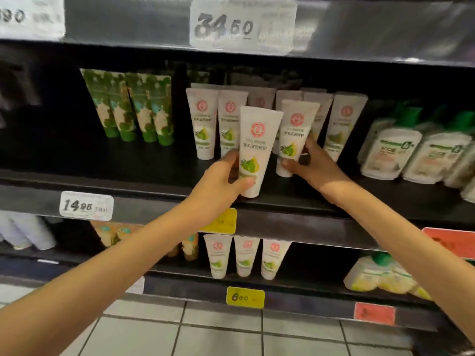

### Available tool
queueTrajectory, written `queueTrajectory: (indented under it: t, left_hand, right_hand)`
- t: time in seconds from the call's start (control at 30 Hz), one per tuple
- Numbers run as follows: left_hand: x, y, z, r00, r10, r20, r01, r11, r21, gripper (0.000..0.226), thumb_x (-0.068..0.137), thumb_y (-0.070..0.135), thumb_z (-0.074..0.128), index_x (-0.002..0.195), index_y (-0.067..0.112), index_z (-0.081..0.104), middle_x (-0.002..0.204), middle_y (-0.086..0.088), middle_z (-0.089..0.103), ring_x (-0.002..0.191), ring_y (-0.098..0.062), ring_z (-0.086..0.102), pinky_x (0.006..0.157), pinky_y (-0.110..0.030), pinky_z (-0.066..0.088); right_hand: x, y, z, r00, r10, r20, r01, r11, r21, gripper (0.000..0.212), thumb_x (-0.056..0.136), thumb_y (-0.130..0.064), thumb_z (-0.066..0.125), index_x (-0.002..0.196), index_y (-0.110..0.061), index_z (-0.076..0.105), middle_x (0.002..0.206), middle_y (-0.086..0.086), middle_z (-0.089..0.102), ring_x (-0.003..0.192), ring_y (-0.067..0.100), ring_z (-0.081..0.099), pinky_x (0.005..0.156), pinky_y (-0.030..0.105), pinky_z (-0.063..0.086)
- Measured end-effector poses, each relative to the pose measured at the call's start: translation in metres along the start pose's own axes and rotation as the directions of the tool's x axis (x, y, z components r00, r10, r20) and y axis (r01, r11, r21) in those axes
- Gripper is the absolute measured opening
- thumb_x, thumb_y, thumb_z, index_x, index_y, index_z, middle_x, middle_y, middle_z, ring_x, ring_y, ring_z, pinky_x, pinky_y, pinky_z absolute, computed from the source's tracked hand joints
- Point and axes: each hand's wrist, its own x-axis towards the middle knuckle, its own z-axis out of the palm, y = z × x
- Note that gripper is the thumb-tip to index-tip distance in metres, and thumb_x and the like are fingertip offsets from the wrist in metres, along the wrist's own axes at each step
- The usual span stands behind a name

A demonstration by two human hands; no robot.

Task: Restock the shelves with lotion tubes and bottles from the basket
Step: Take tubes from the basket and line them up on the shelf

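Both forearms, the left forearm [110,268] and the right forearm [411,240], are extended up towards the middle shelf [115,163], which is taken as the reference for all positions below. The left hand [218,181] is noted at the shelf's front edge. Its thumb and fingers are curled round the lower half of a white lotion tube [257,147], which is held upright, cap down, just above the front lip. The right hand [316,165] is placed further in over the shelf, and its fingertips are pinched about the cap end of a second white tube [294,132]. That tube is leaned slightly and set against the front of the standing row of white tubes [204,122]. Green patterned tubes [133,106] are stocked towards the shelf's left end and green-capped pouches [393,150] towards its right end. The basket is not seen.

Assessment: placement is judged to be under way. The second tube should be squared upright on its cap before release, as a leaning tube may topple its neighbours. The left-held tube is best lowered into the front gap beside it, label outward, and let go only once the cap is seated flat on the shelf.
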Motion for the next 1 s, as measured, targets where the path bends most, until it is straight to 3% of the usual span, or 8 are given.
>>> queueTrajectory:
  t: [0.1,0.27,0.37,0.43,0.53,0.67,0.87,1.0]
  left_hand:
    - [0.017,-0.004,0.009,0.998,0.027,-0.055,-0.021,0.994,0.103,0.043,0.088,0.005,0.055,0.13,0.012,0.044,0.116,0.009,0.052,0.112,-0.005,0.049,0.078,0.003,0.036]
    - [0.052,-0.003,0.033,0.98,-0.06,-0.19,0.107,0.964,0.243,0.041,0.092,0.011,0.051,0.131,0.007,0.038,0.132,-0.01,0.052,0.122,-0.024,0.049,0.08,-0.015,0.029]
    - [0.061,-0.003,0.038,0.979,-0.032,-0.203,0.096,0.944,0.315,0.037,0.094,0.01,0.048,0.128,0.004,0.037,0.13,-0.013,0.052,0.119,-0.024,0.05,0.068,-0.009,0.025]
    - [0.063,-0.005,0.039,0.981,-0.028,-0.191,0.095,0.933,0.347,0.037,0.094,0.01,0.047,0.129,0.004,0.036,0.13,-0.013,0.052,0.118,-0.025,0.05,0.067,-0.008,0.024]
    - [0.066,-0.004,0.039,0.989,-0.039,-0.144,0.089,0.93,0.357,0.037,0.095,0.009,0.045,0.129,0.003,0.034,0.131,-0.014,0.051,0.121,-0.026,0.048,0.072,-0.009,0.026]
    - [0.072,0.002,0.044,0.988,-0.093,-0.126,0.134,0.918,0.373,0.042,0.094,0.006,0.045,0.133,0.004,0.029,0.133,-0.014,0.048,0.124,-0.025,0.046,0.096,-0.029,0.037]
    - [0.073,0.004,0.05,0.973,-0.107,-0.204,0.182,0.901,0.393,0.05,0.092,-0.001,0.045,0.136,0.001,0.024,0.137,-0.015,0.044,0.125,-0.022,0.046,0.101,-0.03,0.035]
    - [0.074,0.003,0.046,0.968,-0.111,-0.226,0.19,0.911,0.367,0.048,0.092,-0.001,0.044,0.136,0.003,0.025,0.136,-0.013,0.045,0.123,-0.021,0.048,0.097,-0.027,0.036]
  right_hand:
    - [0.009,0.006,0.002,1.0,-0.022,-0.012,0.021,0.999,-0.033,0.052,0.086,-0.02,0.062,0.133,-0.021,0.04,0.13,0.0,0.052,0.112,0.011,0.049,0.09,0.025,0.038]
    - [0.011,0.015,0.002,0.987,0.027,-0.159,-0.022,0.999,0.033,0.046,0.083,-0.017,0.066,0.125,-0.014,0.049,0.122,0.002,0.058,0.099,0.007,0.049,0.084,0.022,0.038]
    - [0.013,0.016,0.002,0.979,0.047,-0.196,-0.04,0.998,0.039,0.044,0.082,-0.018,0.067,0.123,-0.013,0.05,0.122,0.004,0.059,0.099,0.009,0.05,0.084,0.023,0.039]
    - [0.014,0.017,0.002,0.979,0.047,-0.199,-0.043,0.999,0.022,0.045,0.081,-0.019,0.067,0.123,-0.014,0.05,0.122,0.003,0.059,0.1,0.009,0.05,0.084,0.023,0.039]
    - [0.014,0.017,0.002,0.978,0.039,-0.205,-0.037,0.999,0.016,0.047,0.081,-0.019,0.067,0.124,-0.014,0.05,0.122,0.002,0.058,0.099,0.008,0.049,0.083,0.023,0.038]
    - [0.014,0.017,0.002,0.975,0.059,-0.215,-0.055,0.998,0.025,0.047,0.081,-0.021,0.068,0.123,-0.014,0.05,0.121,0.002,0.058,0.1,0.009,0.05,0.084,0.023,0.038]
    - [0.015,0.018,0.001,0.974,0.051,-0.22,-0.051,0.999,0.007,0.047,0.081,-0.022,0.068,0.124,-0.015,0.05,0.121,0.001,0.057,0.099,0.007,0.048,0.083,0.023,0.038]
    - [0.016,0.018,0.002,0.977,0.035,-0.212,-0.038,0.999,-0.007,0.048,0.081,-0.023,0.067,0.125,-0.015,0.049,0.123,0.001,0.056,0.099,0.006,0.047,0.083,0.023,0.037]
